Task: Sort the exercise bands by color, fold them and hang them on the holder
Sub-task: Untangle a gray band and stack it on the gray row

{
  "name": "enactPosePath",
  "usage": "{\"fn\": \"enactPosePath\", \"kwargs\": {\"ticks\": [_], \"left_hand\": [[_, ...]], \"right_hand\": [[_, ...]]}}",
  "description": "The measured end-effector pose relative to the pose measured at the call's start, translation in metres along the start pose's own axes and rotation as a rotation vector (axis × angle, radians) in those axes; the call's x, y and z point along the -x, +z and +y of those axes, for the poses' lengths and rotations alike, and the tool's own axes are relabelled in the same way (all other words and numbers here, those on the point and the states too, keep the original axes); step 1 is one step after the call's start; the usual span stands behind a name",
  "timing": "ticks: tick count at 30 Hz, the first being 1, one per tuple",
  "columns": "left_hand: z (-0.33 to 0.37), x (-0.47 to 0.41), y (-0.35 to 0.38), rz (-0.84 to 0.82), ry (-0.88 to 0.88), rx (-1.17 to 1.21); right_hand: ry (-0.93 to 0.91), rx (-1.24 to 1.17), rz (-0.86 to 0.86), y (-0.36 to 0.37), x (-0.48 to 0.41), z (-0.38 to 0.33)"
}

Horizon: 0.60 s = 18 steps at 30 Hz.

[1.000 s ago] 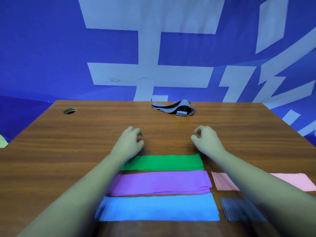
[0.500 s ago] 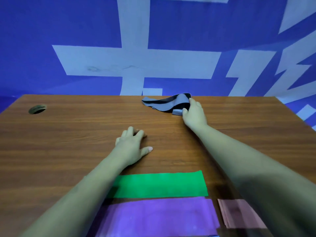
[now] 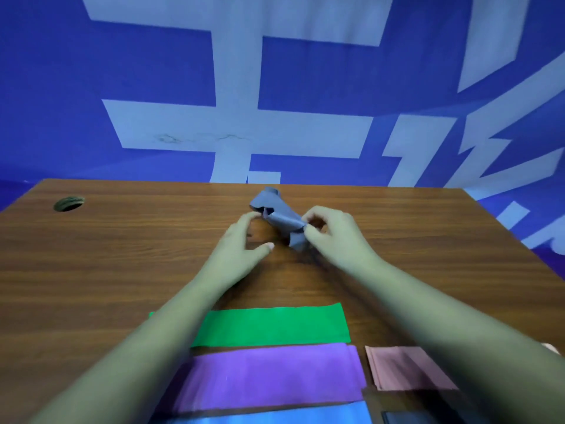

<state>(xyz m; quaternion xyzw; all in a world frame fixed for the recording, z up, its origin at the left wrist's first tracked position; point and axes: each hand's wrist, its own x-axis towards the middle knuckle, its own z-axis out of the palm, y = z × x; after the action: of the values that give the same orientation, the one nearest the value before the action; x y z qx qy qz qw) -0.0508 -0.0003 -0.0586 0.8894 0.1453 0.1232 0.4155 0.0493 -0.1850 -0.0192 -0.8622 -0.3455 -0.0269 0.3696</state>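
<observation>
A wooden table [image 3: 122, 270] (round cable hole [image 3: 68, 204] at far left) stands against a blue banner wall [image 3: 91, 102] with large pale characters

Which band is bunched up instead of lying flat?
The grey band, pinched by the right hand; the green band, purple band and blue band all lie flat.

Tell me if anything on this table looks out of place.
Only the grey band, crumpled, pinched by the right hand at the far side of the table. The green band, purple band and blue band lie flat in a row; the pink band is folded.
</observation>
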Motion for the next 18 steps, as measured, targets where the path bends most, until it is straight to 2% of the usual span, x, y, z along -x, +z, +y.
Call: {"fn": "enactPosePath", "kwargs": {"ticks": [3, 5, 7, 13, 18], "left_hand": [[0.027, 0.008, -0.002, 0.032, 0.191, 0.090], [0.040, 0.011, -0.004, 0.044, 0.251, 0.102], [0.054, 0.016, -0.008, 0.067, 0.264, 0.124], [0.098, 0.035, -0.040, 0.102, 0.219, 0.417], [0.139, 0.062, -0.068, -0.026, 0.290, 0.672]], "right_hand": [[-0.088, -0.001, -0.039, -0.020, 0.014, -0.021], [-0.118, -0.010, -0.027, -0.032, 0.016, -0.033], [-0.111, -0.058, 0.018, -0.043, 0.019, -0.043], [-0.054, -0.162, 0.124, -0.074, 0.030, -0.065], [-0.042, -0.266, 0.183, -0.098, 0.045, -0.083]]}}
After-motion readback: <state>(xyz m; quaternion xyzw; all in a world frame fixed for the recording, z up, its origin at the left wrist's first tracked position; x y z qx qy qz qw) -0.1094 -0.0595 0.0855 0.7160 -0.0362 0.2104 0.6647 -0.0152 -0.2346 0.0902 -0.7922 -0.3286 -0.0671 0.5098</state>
